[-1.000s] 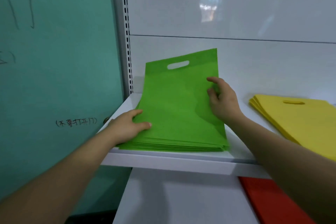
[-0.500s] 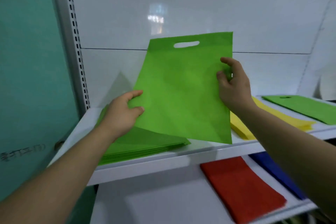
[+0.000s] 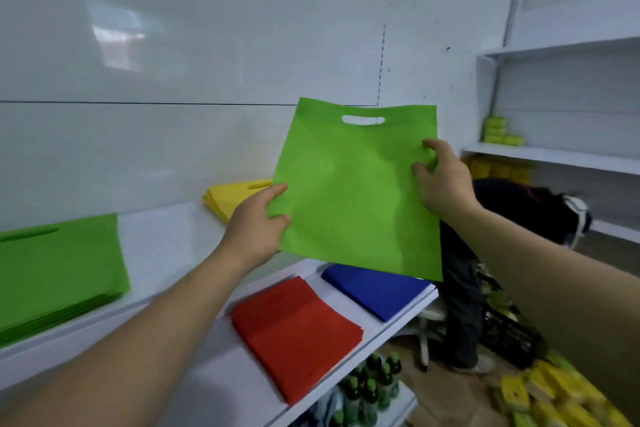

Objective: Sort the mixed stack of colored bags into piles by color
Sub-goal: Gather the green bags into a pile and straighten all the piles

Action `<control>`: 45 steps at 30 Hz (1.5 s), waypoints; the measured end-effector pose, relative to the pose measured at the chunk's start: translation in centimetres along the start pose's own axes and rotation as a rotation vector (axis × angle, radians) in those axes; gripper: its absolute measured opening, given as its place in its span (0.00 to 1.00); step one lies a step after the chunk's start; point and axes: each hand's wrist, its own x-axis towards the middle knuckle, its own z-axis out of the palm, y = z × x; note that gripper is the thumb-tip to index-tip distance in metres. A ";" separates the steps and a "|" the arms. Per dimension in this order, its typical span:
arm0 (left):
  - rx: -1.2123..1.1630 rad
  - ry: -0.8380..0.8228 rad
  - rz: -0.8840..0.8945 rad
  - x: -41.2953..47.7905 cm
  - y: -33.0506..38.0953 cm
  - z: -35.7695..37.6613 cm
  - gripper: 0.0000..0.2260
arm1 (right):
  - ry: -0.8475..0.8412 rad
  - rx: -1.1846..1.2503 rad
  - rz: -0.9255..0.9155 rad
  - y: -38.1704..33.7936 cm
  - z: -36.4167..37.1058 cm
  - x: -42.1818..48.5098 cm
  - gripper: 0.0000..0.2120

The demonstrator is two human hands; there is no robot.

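Green bag is hanging in the air in front of the glossy white wall, above the lower shelf and facing the camera; it is tilting slightly, so that its lower right corner is dipping lowest; it is showing as a flat, roughly square sheet of bright lime, matte, cloth-like material, with an oval handle slot cut through near the top edge and soft ripples crossing its middle; the left grip is pinching the bag's left edge, fingertips curling onto the front face; the right grip is clutching the right edge, its fingers bending onto the front and puckering the cloth there; a green pile is lying at the far left of the upper shelf, and a yellow pile is lying farther along the same shelf, partly hidden behind the left grip and the held bag; a red pile and a blue pile are lying side by side but apart on the lower shelf, the blue one partly covered from view by the held bag; green-capped bottles are standing below that shelf, their labels too blurred to read; yellow packets are lying heaped on the floor at the lower right, their print likewise unreadable.
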 end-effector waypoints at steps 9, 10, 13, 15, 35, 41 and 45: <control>-0.070 -0.122 0.026 4.0 10.1 18.8 0.24 | 0.107 -0.102 0.078 14.9 -13.7 6.5 0.20; -0.069 -0.132 0.021 4.5 10.7 20.2 0.24 | 0.110 -0.104 0.090 16.0 -14.6 7.1 0.20; -0.072 -0.155 0.015 5.9 11.9 23.7 0.24 | 0.106 -0.114 0.107 18.9 -15.9 9.0 0.20; -0.064 -0.158 0.008 7.1 12.1 25.4 0.23 | 0.106 -0.098 0.116 20.4 -16.0 10.5 0.20; 0.059 0.009 -0.222 22.4 2.4 32.3 0.24 | -0.117 -0.023 0.024 27.6 3.2 30.0 0.21; 0.206 0.021 -0.324 22.9 0.2 32.7 0.29 | -0.305 0.017 -0.035 29.1 10.2 33.4 0.19; 0.497 -0.026 -0.412 23.0 -0.1 33.6 0.32 | -0.420 0.046 -0.074 29.5 13.7 35.1 0.16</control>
